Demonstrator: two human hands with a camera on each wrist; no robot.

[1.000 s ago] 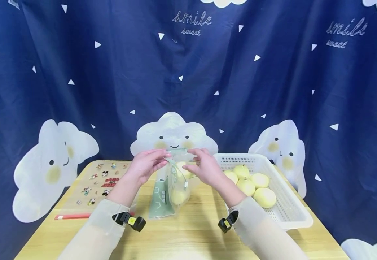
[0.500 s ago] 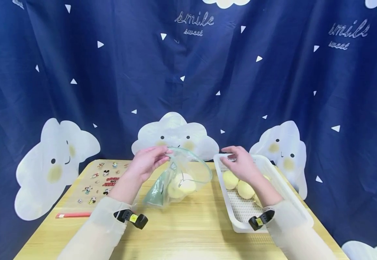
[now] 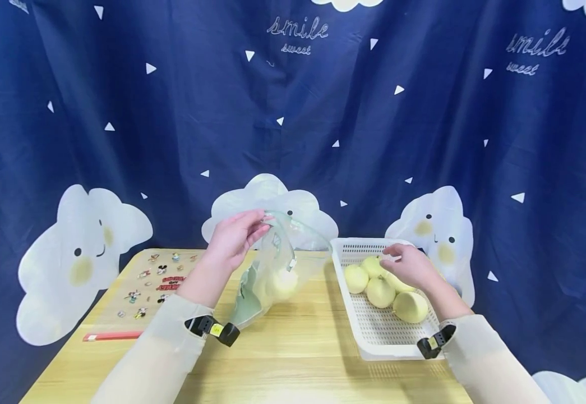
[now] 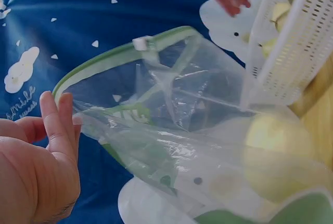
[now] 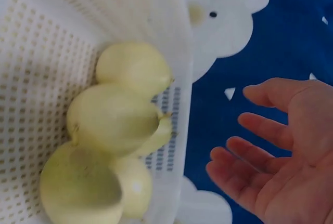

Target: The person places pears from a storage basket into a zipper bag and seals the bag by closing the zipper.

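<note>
In the head view, my left hand [image 3: 237, 238] pinches the rim of a clear zip bag [image 4: 177, 109] with green edging and a white slider. The bag's mouth gapes toward the right, and a pale yellow round fruit [image 4: 278, 156] shows inside through the plastic. My right hand [image 3: 410, 264] hovers over the far right part of a white perforated basket [image 3: 345, 314], fingers loosely bent and holding nothing. Several pale yellow round fruits [image 3: 380, 292] with short stems lie together in that basket. The right wrist view shows the same hand [image 5: 281, 146] apart from the fruits.
A flat cartoon-print zip bag [image 3: 141, 286] with a red slide strip [image 3: 113, 336] lies on the left of the wooden table [image 3: 293, 359]. Behind the table hangs a dark blue curtain [image 3: 293, 146] with white clouds.
My right hand has let go of the bag's rim and moved right, over the basket. The left hand has kept its pinch and risen slightly, and the bag's mouth has spread wide.
</note>
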